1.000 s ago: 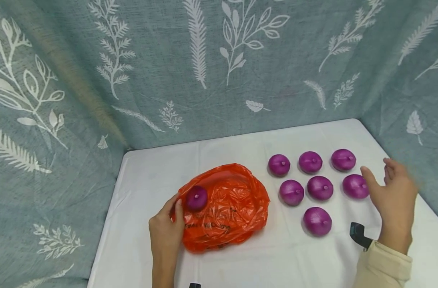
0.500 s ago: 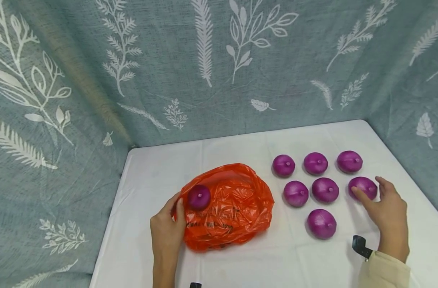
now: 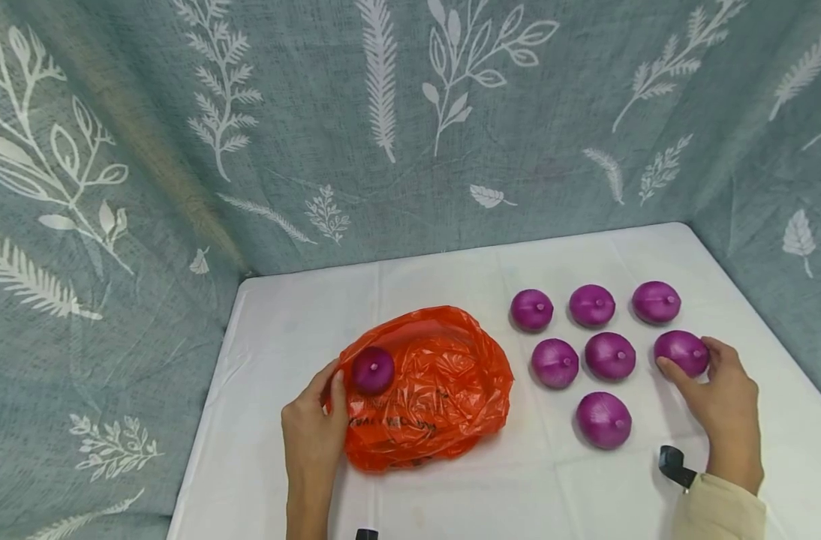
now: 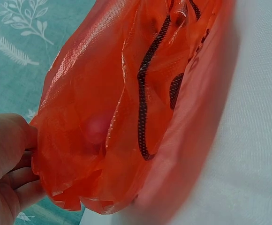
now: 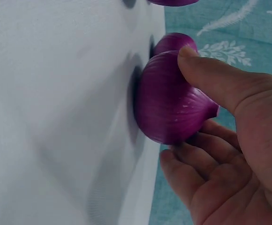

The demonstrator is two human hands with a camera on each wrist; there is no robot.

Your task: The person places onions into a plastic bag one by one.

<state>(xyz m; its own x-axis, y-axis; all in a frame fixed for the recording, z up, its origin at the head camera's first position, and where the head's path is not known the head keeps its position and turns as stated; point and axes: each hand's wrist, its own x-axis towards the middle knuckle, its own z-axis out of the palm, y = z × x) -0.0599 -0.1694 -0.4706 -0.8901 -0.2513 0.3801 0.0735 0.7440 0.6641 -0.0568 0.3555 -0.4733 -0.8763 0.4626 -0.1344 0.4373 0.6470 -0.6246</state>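
Right hand pinching onion, thumb and fingers curled round it, at 3 o'clock of group | left hand gripping bag rim at 9 o'clock | tip: seat fingers under onion's widest part, lift straight, avoid neighbours.

Six purple onions sitting in rows on white tablecloth w/ teal leaf-print curtain hanging behind & at both sides.
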